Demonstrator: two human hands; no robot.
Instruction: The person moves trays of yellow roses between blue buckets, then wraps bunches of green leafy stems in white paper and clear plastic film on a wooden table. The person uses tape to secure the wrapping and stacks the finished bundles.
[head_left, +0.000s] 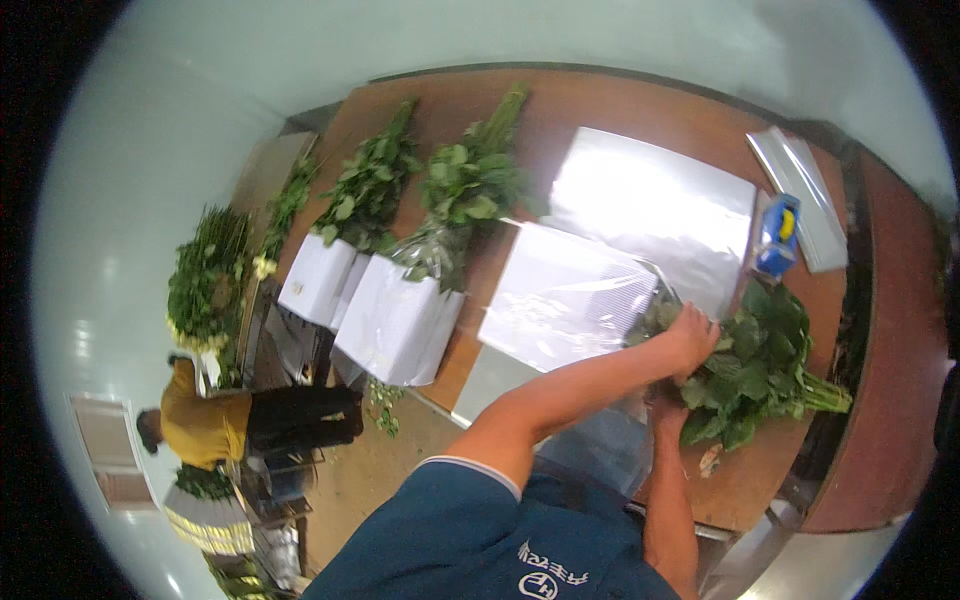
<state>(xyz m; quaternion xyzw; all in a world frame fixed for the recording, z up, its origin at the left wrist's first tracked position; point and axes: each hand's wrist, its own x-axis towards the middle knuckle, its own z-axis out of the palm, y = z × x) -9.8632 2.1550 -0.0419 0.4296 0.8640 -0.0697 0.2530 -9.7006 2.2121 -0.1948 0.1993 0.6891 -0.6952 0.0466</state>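
Observation:
A leafy bunch of cut stems (750, 360) lies at the right of the table, its stem ends pointing right. My left hand (694, 341) grips the left end of the bunch, beside a white corrugated sheet under clear film (562, 300). Just below, my right hand (666, 405) is against the underside of the same bunch, its fingers hidden by leaves and the other hand. Two more bunches, one leafy (469, 176) and another (371, 180), lie to the left with their heads in white wraps (397, 322).
A stack of shiny clear sleeves (652, 210) lies behind the white sheet. A blue tape dispenser (778, 236) and folded film (806, 195) are at the right on the brown table (637, 97). A person in a yellow top (202, 424) stands at the far left near more flowers (206, 285).

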